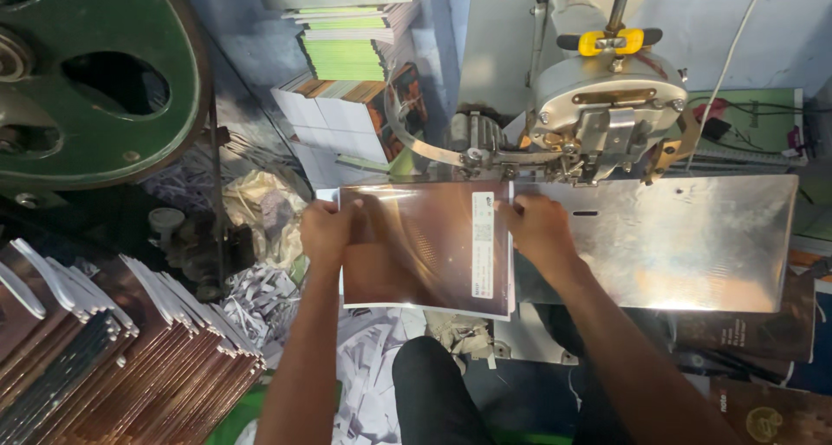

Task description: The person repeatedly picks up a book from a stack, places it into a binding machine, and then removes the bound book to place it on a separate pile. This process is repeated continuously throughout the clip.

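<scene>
The left hand [325,230] pinches the left edge of a glossy brown booklet [425,246], thumb on top and fingers curled under it. The right hand [539,228] presses on the booklet's right edge, fingers closed down over the cover beside a tall, narrow white label [482,244] that runs along that side. The booklet lies flat, its right part on the shiny metal worktop [685,241] of a stitching machine [602,107], whose grey head stands just behind the hands. A yellow clamp [611,40] sits on the machine's upright rod.

Behind the booklet, stacks of books [347,51] with green and white edges stand against the wall. At lower left, a fanned row of brown booklets [121,358] with white spines lies beside heaped paper trimmings [260,298]. A large green wheel [95,72] fills the upper left corner. Dark covers [754,332] lie below the worktop at right.
</scene>
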